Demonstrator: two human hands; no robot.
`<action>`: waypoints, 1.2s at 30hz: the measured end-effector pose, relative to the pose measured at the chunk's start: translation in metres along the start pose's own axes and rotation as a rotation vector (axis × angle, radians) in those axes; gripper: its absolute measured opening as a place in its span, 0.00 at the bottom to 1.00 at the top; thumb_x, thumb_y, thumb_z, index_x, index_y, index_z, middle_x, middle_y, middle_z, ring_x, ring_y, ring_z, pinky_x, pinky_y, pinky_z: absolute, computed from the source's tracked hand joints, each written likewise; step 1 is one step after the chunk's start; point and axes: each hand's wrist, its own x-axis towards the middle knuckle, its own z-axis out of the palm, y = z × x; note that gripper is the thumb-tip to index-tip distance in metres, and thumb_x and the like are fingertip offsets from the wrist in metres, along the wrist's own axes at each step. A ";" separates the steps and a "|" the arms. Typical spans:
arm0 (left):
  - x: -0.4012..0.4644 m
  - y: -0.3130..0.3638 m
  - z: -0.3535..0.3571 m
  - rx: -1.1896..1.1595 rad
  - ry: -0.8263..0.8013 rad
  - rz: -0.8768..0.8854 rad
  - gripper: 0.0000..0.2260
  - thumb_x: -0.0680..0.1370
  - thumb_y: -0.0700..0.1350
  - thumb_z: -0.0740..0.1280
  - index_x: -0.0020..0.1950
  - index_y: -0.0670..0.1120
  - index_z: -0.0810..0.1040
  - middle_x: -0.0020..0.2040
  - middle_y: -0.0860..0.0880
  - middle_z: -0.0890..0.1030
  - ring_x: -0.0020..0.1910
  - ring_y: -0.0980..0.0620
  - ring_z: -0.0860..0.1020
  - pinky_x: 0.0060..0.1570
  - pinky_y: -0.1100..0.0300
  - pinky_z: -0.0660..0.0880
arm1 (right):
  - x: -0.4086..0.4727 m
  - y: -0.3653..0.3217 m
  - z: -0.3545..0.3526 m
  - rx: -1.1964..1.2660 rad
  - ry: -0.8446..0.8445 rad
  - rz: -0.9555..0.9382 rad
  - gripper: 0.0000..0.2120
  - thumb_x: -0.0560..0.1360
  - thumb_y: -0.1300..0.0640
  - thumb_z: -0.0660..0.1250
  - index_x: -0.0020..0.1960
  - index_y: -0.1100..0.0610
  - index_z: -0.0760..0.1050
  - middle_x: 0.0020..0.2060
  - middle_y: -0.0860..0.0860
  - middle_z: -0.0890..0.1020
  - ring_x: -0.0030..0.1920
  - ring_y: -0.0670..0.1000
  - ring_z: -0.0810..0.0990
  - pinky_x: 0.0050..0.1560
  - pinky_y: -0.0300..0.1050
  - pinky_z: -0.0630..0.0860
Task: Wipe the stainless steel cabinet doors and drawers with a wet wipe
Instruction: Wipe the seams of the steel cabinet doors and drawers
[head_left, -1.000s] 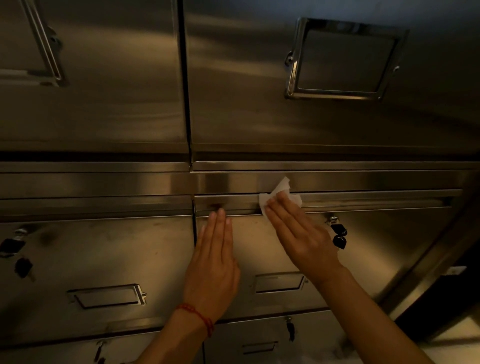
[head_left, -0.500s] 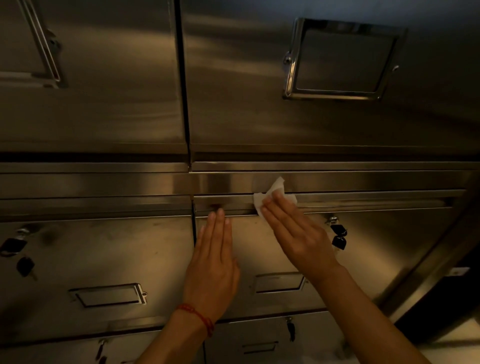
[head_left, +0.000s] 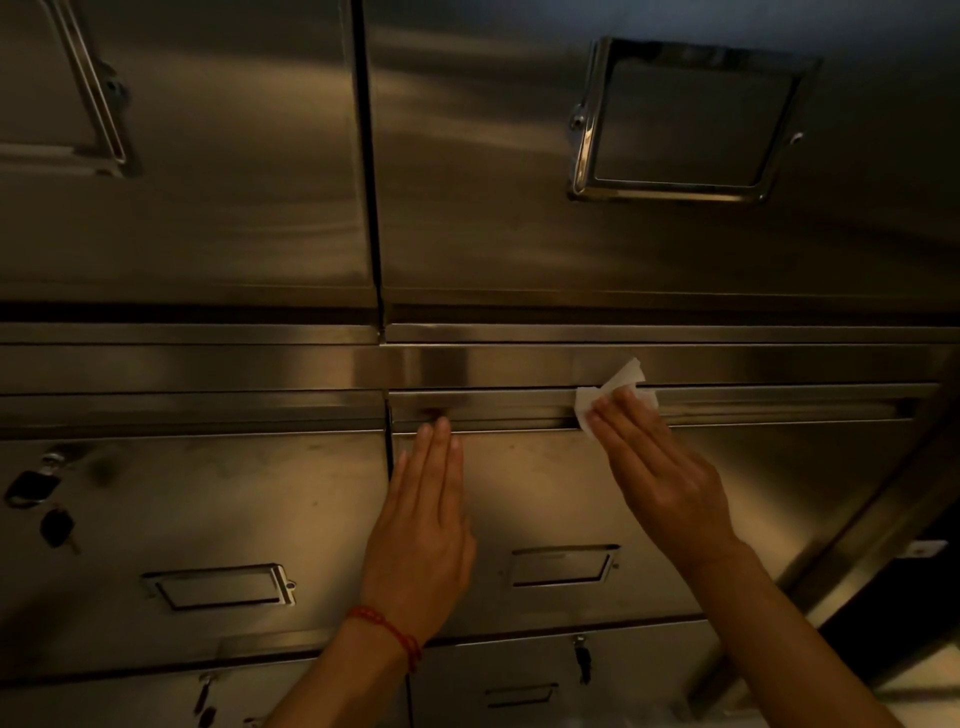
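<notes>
- Rightward along the handle rail the right hand (head_left: 670, 478) had slid since half a second earlier, carrying the wet wipe (head_left: 613, 397) with it; the left hand (head_left: 423, 525) had kept its place.
- The right hand's fingers lay straight and close together, pressing the white wipe flat against the recessed rail at the top edge of the right upper drawer (head_left: 545, 488); one corner of the wipe stuck up past the fingertips over the strip above the rail.
- The left hand lay flat on the same drawer front, fingers straight and together, fingertips just under the rail and just beside the vertical seam between the two drawer columns; a red string bracelet (head_left: 387, 631) circled its wrist.
- To the right of the wipe the rail ran on bare to its end near the cabinet's right edge; to the left a bare stretch lay between the two hands.
- Below the right hand sat a label holder (head_left: 563, 565), well apart from the wipe.
- On the left upper drawer (head_left: 208, 499) keys (head_left: 36, 499) hung from a lock near the left edge, with another label holder (head_left: 221, 587) below.
- Above the drawers two cabinet doors (head_left: 519, 208) met at a dark vertical seam; the right one bore a square framed handle (head_left: 685, 119).
- A key (head_left: 582, 660) hung in the lower right drawer.
</notes>
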 end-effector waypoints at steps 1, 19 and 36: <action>0.000 0.000 0.000 0.002 0.000 -0.001 0.27 0.70 0.43 0.55 0.67 0.31 0.67 0.69 0.35 0.63 0.68 0.37 0.63 0.70 0.50 0.49 | -0.001 0.002 -0.001 -0.002 -0.003 0.013 0.25 0.62 0.72 0.76 0.58 0.67 0.77 0.59 0.64 0.77 0.62 0.61 0.73 0.58 0.58 0.74; 0.001 0.005 0.004 0.011 0.030 -0.030 0.26 0.72 0.42 0.56 0.67 0.31 0.67 0.69 0.34 0.65 0.69 0.38 0.63 0.70 0.51 0.50 | -0.005 0.000 0.003 0.000 0.029 0.035 0.21 0.65 0.71 0.73 0.58 0.68 0.77 0.58 0.64 0.77 0.62 0.62 0.73 0.59 0.58 0.72; 0.001 0.001 0.006 0.003 0.052 0.002 0.26 0.71 0.41 0.56 0.67 0.31 0.66 0.69 0.34 0.66 0.68 0.38 0.64 0.70 0.49 0.51 | -0.017 0.018 -0.003 -0.032 0.036 0.057 0.20 0.67 0.70 0.70 0.59 0.67 0.76 0.59 0.64 0.77 0.63 0.61 0.71 0.59 0.59 0.71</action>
